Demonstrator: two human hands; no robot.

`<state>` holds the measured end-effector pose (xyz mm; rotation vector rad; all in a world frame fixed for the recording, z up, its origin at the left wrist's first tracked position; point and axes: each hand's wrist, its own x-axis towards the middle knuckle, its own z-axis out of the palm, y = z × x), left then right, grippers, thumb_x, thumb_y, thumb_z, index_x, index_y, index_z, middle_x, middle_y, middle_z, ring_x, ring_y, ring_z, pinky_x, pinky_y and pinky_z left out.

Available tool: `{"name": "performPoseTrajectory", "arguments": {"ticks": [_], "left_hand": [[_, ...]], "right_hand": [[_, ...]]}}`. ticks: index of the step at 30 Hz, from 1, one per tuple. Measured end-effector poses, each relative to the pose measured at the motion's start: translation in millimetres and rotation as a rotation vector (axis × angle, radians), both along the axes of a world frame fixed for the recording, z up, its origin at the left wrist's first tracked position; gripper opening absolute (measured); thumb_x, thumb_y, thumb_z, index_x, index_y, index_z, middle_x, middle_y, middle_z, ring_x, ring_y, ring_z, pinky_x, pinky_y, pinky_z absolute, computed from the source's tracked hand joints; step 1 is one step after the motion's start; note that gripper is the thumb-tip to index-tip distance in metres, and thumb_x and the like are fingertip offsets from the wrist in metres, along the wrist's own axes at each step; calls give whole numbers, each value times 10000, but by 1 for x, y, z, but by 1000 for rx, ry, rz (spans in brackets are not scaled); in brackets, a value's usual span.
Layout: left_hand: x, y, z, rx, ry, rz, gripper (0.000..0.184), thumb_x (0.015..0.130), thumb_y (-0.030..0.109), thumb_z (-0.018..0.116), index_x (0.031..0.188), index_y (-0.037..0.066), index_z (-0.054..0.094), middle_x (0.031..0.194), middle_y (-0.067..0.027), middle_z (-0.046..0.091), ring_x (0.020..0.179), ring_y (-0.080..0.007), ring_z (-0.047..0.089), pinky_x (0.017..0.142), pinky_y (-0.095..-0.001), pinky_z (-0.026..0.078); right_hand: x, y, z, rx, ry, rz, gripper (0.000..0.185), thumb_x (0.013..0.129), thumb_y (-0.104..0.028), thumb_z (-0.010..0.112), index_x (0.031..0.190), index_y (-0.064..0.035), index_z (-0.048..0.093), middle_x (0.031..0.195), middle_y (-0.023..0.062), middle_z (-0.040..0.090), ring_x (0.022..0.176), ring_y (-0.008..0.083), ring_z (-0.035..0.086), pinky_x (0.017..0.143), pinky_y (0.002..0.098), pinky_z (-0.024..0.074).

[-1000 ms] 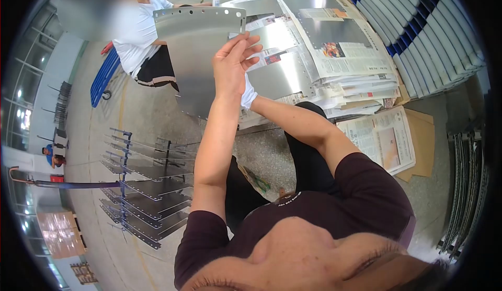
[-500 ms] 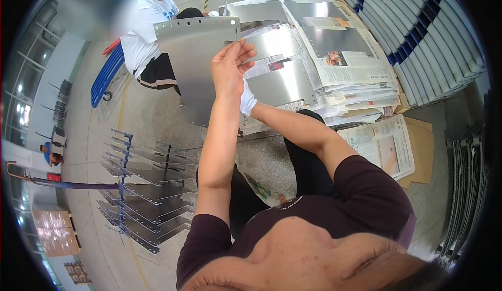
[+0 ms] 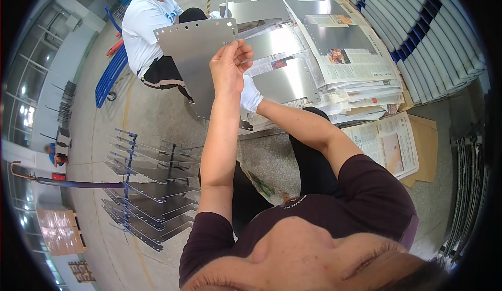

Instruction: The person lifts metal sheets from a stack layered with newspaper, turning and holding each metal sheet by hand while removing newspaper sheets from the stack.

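Held sheet: a thin metal sheet (image 3: 191, 60) with a row of holes along its far edge, upright or steeply tilted in front of the person, left of the newspaper-layered stack (image 3: 366, 100). Left hand (image 3: 227, 66): bare, at the sheet's far right corner; thumb and forefinger are drawn together on the edge there, apparently in a pinch, other fingers loosely curled. Right hand (image 3: 251, 94): in a white glove, lower along the sheet's right side, partly behind the left forearm; its fingers are hidden, so cannot tell whether it grips or merely steadies. Key relation: the sheet's body lies to the left of and below the left-hand pinch, its long axis running from the holed edge back toward the person and slightly rightward, passing behind the left forearm. The left hand is nearer the holed end, the right hand nearer the lower end. On the stack, flat metal sheets (image 3: 285, 79) lie among newspapers, just right of both hands. A rack (image 3: 127, 186) bearing similar sheets stands to the left, well apart from the hands. A co-worker (image 3: 144, 24) in a white shirt sits beyond the held sheet.
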<state>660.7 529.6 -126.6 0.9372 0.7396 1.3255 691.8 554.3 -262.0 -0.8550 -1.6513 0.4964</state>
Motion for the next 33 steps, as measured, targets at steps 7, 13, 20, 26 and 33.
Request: {"name": "performPoseTrajectory", "arguments": {"ticks": [7,13,20,26,33], "left_hand": [[-1,-1,2,-6,-29,14,173,823,142,576,862,-16,638,710,-103,641,584,-148,611,494,-242,494],[-2,-2,4,-4,-20,26,175,825,130,559,866,-23,633,720,-111,645,595,-154,618,501,-243,499],[-2,-1,1,21,10,26,178,840,126,550,898,-26,625,754,-120,653,630,-167,637,509,-250,505],[-1,-3,3,38,20,14,183,842,120,553,915,-33,620,773,-133,656,654,-178,647,514,-257,511],[-2,-2,4,37,5,0,192,837,127,559,911,-40,618,768,-141,657,648,-189,649,513,-262,511]], "right_hand": [[1,1,-8,-3,0,-3,237,809,-203,549,1003,-69,571,933,121,632,898,284,606,730,342,472],[-1,3,-13,26,33,-15,222,807,-209,552,976,-68,578,919,135,630,898,298,603,722,345,472],[-6,16,-29,39,-6,-33,224,804,-206,554,976,-65,578,919,142,629,901,304,602,722,354,472],[6,14,-25,-246,-218,126,372,901,-243,461,1222,-61,414,1196,154,470,1162,279,440,963,330,363],[4,19,-36,-236,-204,87,352,891,-235,495,1186,-51,441,1144,146,499,1111,273,477,918,336,399]]}}
